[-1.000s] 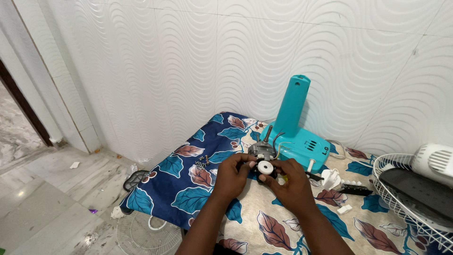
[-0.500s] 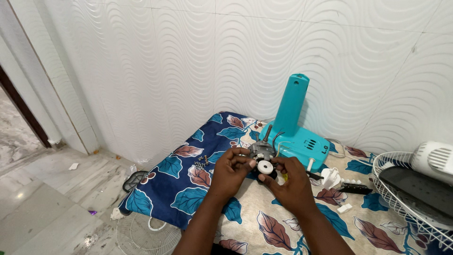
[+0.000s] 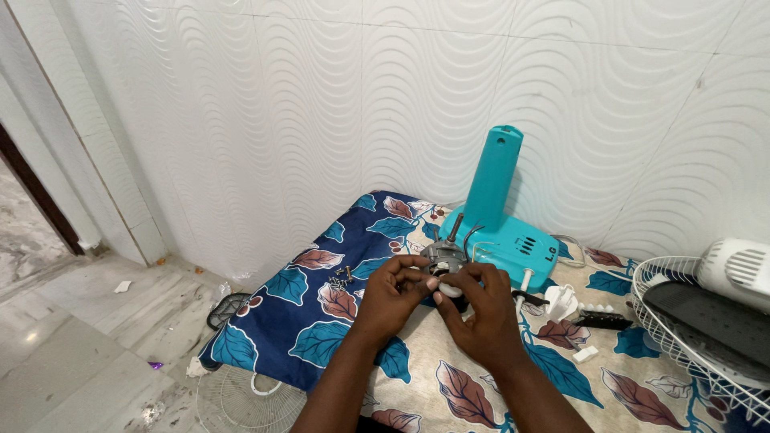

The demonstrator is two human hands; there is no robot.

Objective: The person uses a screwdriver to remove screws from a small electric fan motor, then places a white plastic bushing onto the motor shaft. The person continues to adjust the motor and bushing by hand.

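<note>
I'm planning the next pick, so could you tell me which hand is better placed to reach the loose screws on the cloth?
Probably the left hand: the screws lie just to its left, while the right hand is farther away.

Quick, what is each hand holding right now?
Left hand: closed on the grey fan motor.
Right hand: pinching a small white part at the motor.

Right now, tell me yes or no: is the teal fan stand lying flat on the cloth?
No, the teal fan stand is upright on its base on the leaf-print cloth, its column rising against the white wall.
</note>
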